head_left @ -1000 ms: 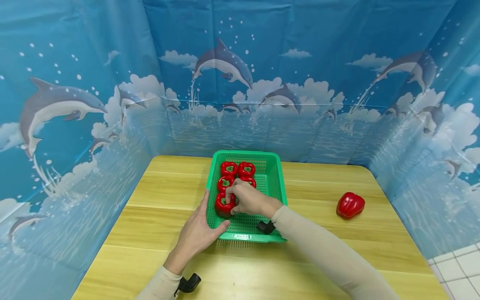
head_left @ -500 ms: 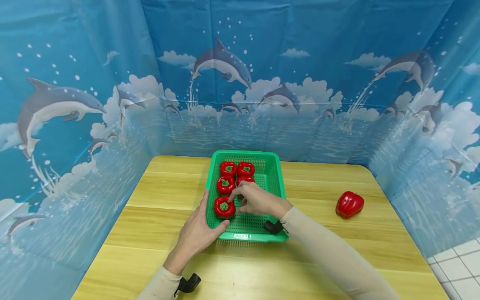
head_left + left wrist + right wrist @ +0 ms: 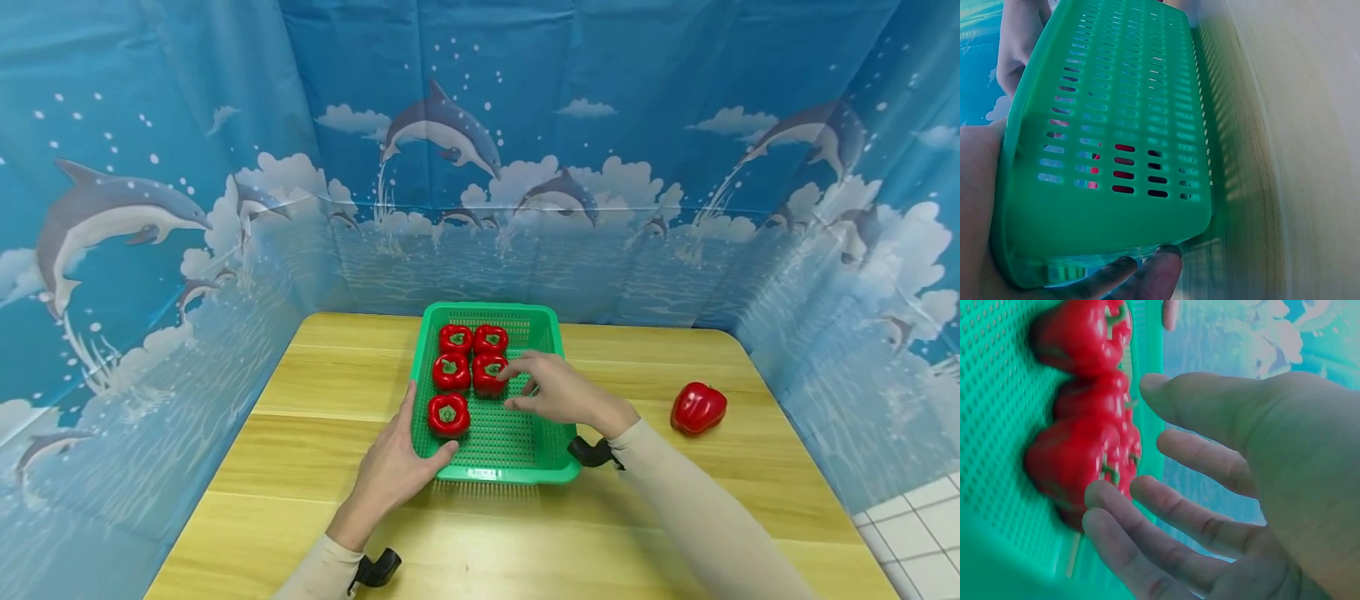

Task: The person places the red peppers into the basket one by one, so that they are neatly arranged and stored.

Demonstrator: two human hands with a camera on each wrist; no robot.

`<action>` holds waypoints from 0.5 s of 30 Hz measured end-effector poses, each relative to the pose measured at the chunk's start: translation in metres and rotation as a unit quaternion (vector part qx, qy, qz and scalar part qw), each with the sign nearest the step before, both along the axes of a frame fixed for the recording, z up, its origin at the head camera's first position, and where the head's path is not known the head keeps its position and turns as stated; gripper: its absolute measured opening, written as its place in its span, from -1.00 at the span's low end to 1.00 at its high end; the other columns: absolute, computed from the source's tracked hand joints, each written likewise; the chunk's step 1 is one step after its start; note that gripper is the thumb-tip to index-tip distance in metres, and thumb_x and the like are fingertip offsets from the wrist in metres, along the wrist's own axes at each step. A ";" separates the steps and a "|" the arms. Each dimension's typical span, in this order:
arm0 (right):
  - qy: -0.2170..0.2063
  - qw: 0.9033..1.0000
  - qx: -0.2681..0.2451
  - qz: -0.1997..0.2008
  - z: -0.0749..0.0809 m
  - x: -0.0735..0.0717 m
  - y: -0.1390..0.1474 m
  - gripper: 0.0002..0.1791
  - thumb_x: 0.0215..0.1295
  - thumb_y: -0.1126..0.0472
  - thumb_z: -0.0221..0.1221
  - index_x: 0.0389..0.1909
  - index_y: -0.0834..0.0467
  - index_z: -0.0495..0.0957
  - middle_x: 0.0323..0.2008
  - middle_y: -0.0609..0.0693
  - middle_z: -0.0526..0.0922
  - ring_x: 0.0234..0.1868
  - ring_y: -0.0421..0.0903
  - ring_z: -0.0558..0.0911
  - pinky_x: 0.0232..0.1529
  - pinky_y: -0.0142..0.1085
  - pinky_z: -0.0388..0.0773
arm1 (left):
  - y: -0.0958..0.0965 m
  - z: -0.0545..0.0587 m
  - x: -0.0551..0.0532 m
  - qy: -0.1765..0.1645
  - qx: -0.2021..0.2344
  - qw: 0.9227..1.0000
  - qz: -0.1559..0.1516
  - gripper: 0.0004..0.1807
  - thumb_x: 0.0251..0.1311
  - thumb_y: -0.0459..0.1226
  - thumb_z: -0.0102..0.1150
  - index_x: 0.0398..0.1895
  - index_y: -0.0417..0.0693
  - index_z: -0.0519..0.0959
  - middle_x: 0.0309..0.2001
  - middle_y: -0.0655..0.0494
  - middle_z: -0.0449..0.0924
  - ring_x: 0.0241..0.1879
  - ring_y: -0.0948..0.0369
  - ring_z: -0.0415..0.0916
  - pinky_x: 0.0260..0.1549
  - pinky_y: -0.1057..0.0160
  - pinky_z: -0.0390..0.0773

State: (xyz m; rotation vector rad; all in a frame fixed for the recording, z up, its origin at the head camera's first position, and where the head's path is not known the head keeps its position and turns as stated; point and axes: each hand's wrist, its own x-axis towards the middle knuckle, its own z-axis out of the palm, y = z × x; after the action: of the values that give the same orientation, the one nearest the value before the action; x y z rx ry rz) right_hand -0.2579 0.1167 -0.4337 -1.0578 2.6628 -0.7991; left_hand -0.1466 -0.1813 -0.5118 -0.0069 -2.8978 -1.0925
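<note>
A green perforated basket [image 3: 517, 437] holds several red bell peppers with their stems up. My left hand [image 3: 393, 467] grips its near left corner, thumb on the front rim; in the left wrist view the fingers [image 3: 1159, 272] reach around the basket's outside. My right hand [image 3: 558, 390] hovers over the basket's right side, fingers spread and holding nothing. Its fingertips are right by the middle-row right bell pepper [image 3: 488, 377]. At the near left of the basket sits another bell pepper [image 3: 448, 416], separated by a gap from the middle row.
One more red bell pepper [image 3: 698, 408] lies on the wooden table [image 3: 622, 358], right of the basket. A blue dolphin-print curtain [image 3: 480, 250] encloses the table's back and sides. Each wrist wears a black camera mount [image 3: 591, 451].
My right hand has let go of the near left bell pepper and moved right and slightly up, uncovering the peppers. The left hand stays at the basket corner.
</note>
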 end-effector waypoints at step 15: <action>0.016 0.994 -0.052 -0.092 -0.001 0.011 0.081 -0.60 0.65 0.16 0.46 0.39 0.15 0.76 0.37 0.18 0.78 0.27 0.26 0.81 0.27 0.24 0.82 | 0.001 -0.001 -0.002 -0.006 0.003 1.000 0.008 0.34 0.43 0.26 0.50 1.01 0.20 -0.16 0.82 -0.26 0.31 0.61 -0.46 0.52 0.31 -0.58 0.69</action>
State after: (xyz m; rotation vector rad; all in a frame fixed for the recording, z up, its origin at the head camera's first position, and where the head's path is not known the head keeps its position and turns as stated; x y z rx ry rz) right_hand -0.2467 0.1973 -0.4352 -0.8617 2.8046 -0.9716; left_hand -0.1482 -0.1803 -0.5126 0.0225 -2.8999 -1.1028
